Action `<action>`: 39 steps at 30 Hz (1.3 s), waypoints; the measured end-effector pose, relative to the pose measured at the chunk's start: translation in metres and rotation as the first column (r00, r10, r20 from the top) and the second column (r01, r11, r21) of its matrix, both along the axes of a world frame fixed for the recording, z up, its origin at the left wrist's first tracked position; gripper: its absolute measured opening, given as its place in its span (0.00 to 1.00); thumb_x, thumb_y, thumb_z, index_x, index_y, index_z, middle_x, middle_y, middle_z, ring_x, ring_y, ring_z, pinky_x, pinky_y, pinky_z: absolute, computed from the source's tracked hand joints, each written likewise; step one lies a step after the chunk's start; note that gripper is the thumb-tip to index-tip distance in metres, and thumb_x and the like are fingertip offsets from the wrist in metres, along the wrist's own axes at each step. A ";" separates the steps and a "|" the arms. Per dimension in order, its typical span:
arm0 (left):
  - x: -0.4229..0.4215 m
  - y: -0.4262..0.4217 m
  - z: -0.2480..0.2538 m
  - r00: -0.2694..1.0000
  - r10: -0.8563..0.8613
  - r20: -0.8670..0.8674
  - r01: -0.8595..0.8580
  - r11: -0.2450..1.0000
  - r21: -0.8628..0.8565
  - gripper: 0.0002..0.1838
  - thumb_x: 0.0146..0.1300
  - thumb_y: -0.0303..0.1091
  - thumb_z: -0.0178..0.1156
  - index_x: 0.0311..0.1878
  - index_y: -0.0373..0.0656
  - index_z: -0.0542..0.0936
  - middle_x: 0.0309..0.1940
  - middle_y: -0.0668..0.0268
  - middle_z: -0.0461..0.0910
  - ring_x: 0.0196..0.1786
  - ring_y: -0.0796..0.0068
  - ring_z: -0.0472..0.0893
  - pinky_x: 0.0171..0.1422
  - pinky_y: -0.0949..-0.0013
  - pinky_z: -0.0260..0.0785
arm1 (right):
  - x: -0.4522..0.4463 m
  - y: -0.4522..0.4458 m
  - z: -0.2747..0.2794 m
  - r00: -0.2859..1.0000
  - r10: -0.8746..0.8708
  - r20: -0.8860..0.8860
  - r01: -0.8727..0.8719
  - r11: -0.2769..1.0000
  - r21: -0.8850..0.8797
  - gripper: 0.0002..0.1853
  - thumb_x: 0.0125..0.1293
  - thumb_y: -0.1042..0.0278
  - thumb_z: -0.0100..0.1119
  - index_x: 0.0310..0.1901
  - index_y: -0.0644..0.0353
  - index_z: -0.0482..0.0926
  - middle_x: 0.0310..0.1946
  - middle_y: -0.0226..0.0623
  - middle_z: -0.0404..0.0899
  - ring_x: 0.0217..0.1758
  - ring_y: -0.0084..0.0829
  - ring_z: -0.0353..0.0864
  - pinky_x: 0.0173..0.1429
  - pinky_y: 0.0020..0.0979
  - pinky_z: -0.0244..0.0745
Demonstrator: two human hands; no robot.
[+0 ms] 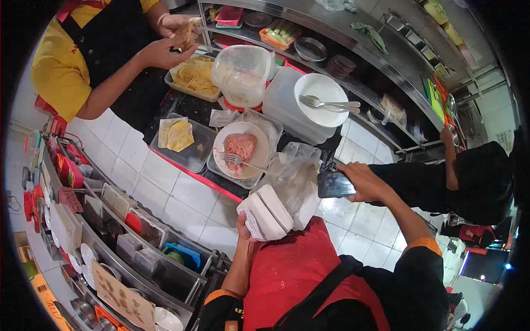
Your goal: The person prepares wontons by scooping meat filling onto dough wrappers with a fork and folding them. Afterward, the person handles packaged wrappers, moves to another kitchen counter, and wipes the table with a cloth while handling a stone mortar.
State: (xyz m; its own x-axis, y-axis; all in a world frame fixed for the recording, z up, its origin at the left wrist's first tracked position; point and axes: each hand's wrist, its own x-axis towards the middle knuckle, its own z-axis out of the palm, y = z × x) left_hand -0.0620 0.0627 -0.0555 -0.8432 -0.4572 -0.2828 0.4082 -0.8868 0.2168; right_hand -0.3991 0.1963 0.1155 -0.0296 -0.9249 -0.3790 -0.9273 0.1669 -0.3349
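Note:
My left hand (pixel 244 229) is closed around two white takeaway boxes (pixel 267 213) with a printed label on one side. In my right hand (pixel 365 183) is a dark smartphone (pixel 335 185), its screen turned upward. Between the hands, a clear plastic bag (pixel 295 182) hangs against the boxes and the table edge; its contents cannot be made out. Just beyond the boxes stands a white plate (pixel 221 138) with pink minced meat (pixel 241 147) and a fork (pixel 236 159) resting on it.
Across the table, a person in a yellow shirt (pixel 61 71) handles a yellowish sheet above a tub of similar sheets (pixel 193 77). Plastic tubs (pixel 243 71) and a white bowl with forks (pixel 320 88) stand behind the plate. Another person (pixel 480 176) is at the right. Steel counters line both sides.

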 end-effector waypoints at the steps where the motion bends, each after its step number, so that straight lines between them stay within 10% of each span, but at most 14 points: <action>1: 0.000 0.001 -0.005 1.000 -0.002 -0.002 0.002 1.000 0.001 0.55 0.50 0.64 0.65 0.73 0.40 0.54 0.70 0.49 0.60 0.68 0.52 0.66 0.70 0.47 0.62 | -0.001 0.002 0.010 0.993 -0.115 0.016 0.114 0.991 0.066 0.49 0.38 0.63 0.73 0.66 0.61 0.60 0.55 0.49 0.68 0.58 0.49 0.68 0.63 0.42 0.61; 6: -0.001 0.003 -0.015 1.000 -0.010 -0.003 0.010 1.000 0.021 0.51 0.52 0.62 0.65 0.72 0.40 0.57 0.68 0.52 0.64 0.67 0.51 0.68 0.69 0.45 0.62 | 0.030 -0.028 -0.033 0.947 -0.160 0.279 0.214 0.961 -0.174 0.48 0.40 0.57 0.74 0.65 0.63 0.63 0.54 0.51 0.67 0.60 0.50 0.67 0.64 0.40 0.64; 11: 0.011 0.008 -0.024 0.999 0.039 0.035 -0.041 0.998 0.055 0.46 0.54 0.58 0.65 0.70 0.41 0.61 0.65 0.52 0.69 0.64 0.51 0.71 0.68 0.45 0.64 | 0.060 -0.083 -0.115 0.843 -0.535 0.046 0.528 0.809 -0.261 0.49 0.39 0.55 0.75 0.64 0.65 0.63 0.51 0.50 0.68 0.57 0.50 0.67 0.61 0.45 0.64; 21: 0.016 0.009 -0.001 0.986 0.020 0.167 -0.028 0.999 0.042 0.46 0.56 0.58 0.64 0.70 0.39 0.60 0.63 0.51 0.71 0.62 0.52 0.74 0.66 0.46 0.67 | 0.062 -0.080 -0.117 0.883 -0.454 -0.116 0.361 0.818 -0.448 0.45 0.45 0.53 0.74 0.64 0.63 0.66 0.54 0.46 0.68 0.57 0.49 0.68 0.61 0.44 0.64; 24: 0.012 0.000 0.017 0.989 -0.090 0.113 0.088 0.996 0.020 0.40 0.60 0.54 0.62 0.68 0.39 0.64 0.60 0.52 0.74 0.58 0.54 0.77 0.62 0.51 0.72 | 0.084 -0.059 -0.096 0.557 -0.436 0.707 0.596 0.803 0.026 0.35 0.62 0.60 0.66 0.66 0.63 0.63 0.57 0.42 0.70 0.59 0.35 0.72 0.62 0.34 0.68; 27: -0.019 -0.008 0.037 0.913 -0.141 0.383 0.170 0.985 -0.043 0.31 0.64 0.50 0.60 0.63 0.38 0.69 0.54 0.56 0.78 0.53 0.59 0.81 0.57 0.57 0.76 | 0.127 -0.039 -0.068 0.292 -0.487 0.823 0.507 0.809 0.299 0.36 0.64 0.60 0.64 0.68 0.63 0.57 0.58 0.40 0.70 0.60 0.30 0.70 0.62 0.32 0.68; 33: -0.088 -0.013 0.067 0.728 0.078 0.681 0.196 0.928 -0.317 0.28 0.66 0.45 0.60 0.61 0.37 0.67 0.50 0.59 0.77 0.49 0.69 0.79 0.51 0.66 0.74 | 0.135 -0.038 -0.114 0.105 -0.528 0.842 0.760 0.589 0.274 0.40 0.63 0.51 0.63 0.67 0.66 0.55 0.59 0.46 0.68 0.61 0.33 0.69 0.64 0.33 0.66; 37: -0.092 -0.014 0.062 0.682 0.172 0.711 0.319 0.804 -0.502 0.32 0.66 0.43 0.61 0.65 0.35 0.61 0.57 0.57 0.71 0.59 0.68 0.72 0.62 0.66 0.65 | 0.127 -0.047 -0.126 0.425 -0.687 0.590 0.825 0.562 0.061 0.37 0.65 0.50 0.60 0.66 0.67 0.59 0.56 0.52 0.73 0.58 0.40 0.75 0.62 0.34 0.67; 39: -0.085 -0.011 0.044 0.689 0.239 0.685 0.294 0.771 -0.565 0.35 0.63 0.41 0.64 0.64 0.31 0.61 0.57 0.54 0.71 0.60 0.65 0.71 0.67 0.63 0.61 | 0.125 -0.043 -0.146 0.384 -0.621 0.683 0.839 0.544 0.023 0.33 0.66 0.51 0.58 0.64 0.67 0.62 0.52 0.57 0.76 0.56 0.47 0.78 0.59 0.38 0.70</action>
State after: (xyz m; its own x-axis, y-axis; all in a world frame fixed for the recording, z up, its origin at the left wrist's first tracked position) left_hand -0.1472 0.0520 -0.0112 -0.5273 -0.7211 -0.4494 -0.1231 -0.4585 0.8801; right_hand -0.2744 0.1529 -0.0307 -0.6405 -0.6989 -0.3184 -0.0866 0.4777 -0.8742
